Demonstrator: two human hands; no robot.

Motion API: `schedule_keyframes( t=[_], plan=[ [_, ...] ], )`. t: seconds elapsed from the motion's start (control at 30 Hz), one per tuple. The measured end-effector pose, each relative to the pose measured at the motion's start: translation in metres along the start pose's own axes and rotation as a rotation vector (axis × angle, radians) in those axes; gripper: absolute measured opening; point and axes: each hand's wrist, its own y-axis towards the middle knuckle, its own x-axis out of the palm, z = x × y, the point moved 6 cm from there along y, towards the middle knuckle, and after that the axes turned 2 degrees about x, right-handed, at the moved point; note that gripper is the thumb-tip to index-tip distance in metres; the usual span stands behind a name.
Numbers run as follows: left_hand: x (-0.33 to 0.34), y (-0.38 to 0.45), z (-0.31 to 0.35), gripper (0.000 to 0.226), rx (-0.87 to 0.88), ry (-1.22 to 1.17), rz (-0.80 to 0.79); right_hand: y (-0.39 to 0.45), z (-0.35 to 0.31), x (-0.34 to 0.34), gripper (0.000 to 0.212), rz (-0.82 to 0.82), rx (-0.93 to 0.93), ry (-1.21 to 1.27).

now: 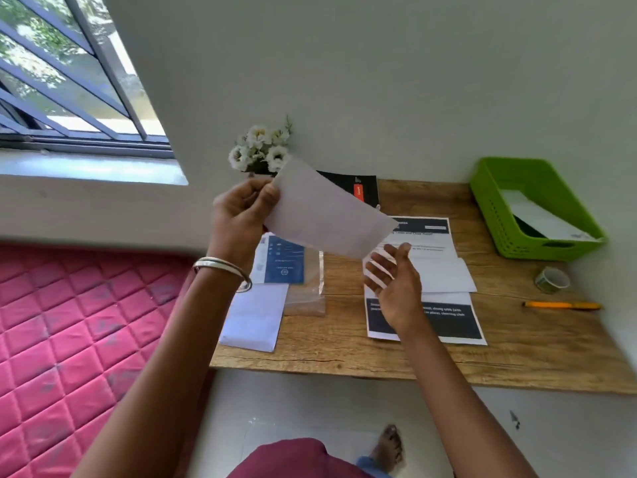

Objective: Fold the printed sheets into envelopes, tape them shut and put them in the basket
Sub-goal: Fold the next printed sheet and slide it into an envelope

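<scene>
Holding a folded white envelope (327,212) aloft by its left end, tilted down to the right, plain side facing up: left hand (241,215) pinching it, right hand (396,281) spread wide beneath, touching nothing. Below, a wooden table (344,346) against a grey wall, pink quilted mattress (69,322) alongside. One green basket (496,215) (an envelope already inside), one tape roll (551,279), one orange pen (562,306), one printed sheet (448,319) lying flat.
</scene>
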Motion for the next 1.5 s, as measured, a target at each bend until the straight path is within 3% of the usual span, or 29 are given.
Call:
schedule_keyframes(
  t=[0.07, 0.13, 0.23, 0.5, 0.6, 0.73, 0.87, 0.97, 1.03, 1.13, 1.27, 1.5],
  plan=[
    [0.016, -0.002, -0.012, 0.02, -0.102, -0.081, -0.037, 0.006, -0.01, -0.021, 0.047, 0.042, 0.061, 0.043],
    [0.032, 0.0, -0.022, 0.012, -0.164, -0.13, -0.09, 0.008, -0.018, -0.033, 0.056, -0.061, 0.186, 0.081],
    [0.055, 0.004, -0.036, 0.018, -0.198, -0.093, -0.15, 0.004, -0.034, -0.044, 0.074, -0.247, 0.325, 0.122],
    [0.115, 0.017, -0.07, 0.008, -0.226, -0.057, -0.154, 0.023, -0.085, -0.092, 0.084, -0.49, 0.371, 0.234],
    [0.133, 0.019, -0.084, 0.013, -0.263, -0.159, -0.165, 0.035, -0.102, -0.119, 0.076, -0.428, 0.38, 0.218],
    [0.155, 0.024, -0.101, 0.027, -0.29, -0.249, -0.101, 0.047, -0.117, -0.149, 0.029, -0.213, 0.325, 0.009],
    [0.182, 0.018, -0.122, 0.023, -0.45, -0.343, 0.05, 0.06, -0.124, -0.159, 0.03, -0.177, 0.237, -0.018],
    [0.205, 0.001, -0.14, 0.055, -0.634, -0.391, 0.067, 0.067, -0.123, -0.161, 0.031, -0.157, 0.195, 0.003],
    [0.221, -0.011, -0.145, 0.052, -0.672, -0.32, 0.028, 0.069, -0.119, -0.161, 0.035, -0.169, 0.191, -0.013],
    [0.234, -0.018, -0.148, 0.02, -0.622, -0.079, 0.048, 0.065, -0.111, -0.158, 0.04, -0.214, 0.24, -0.12],
    [0.222, -0.015, -0.155, 0.013, -0.559, 0.244, 0.129, 0.057, -0.112, -0.151, 0.041, -0.344, 0.243, -0.382],
    [0.212, 0.003, -0.138, 0.023, -0.245, 0.838, -0.209, 0.063, -0.157, -0.133, 0.067, -0.155, -0.178, -0.432]
  ],
)
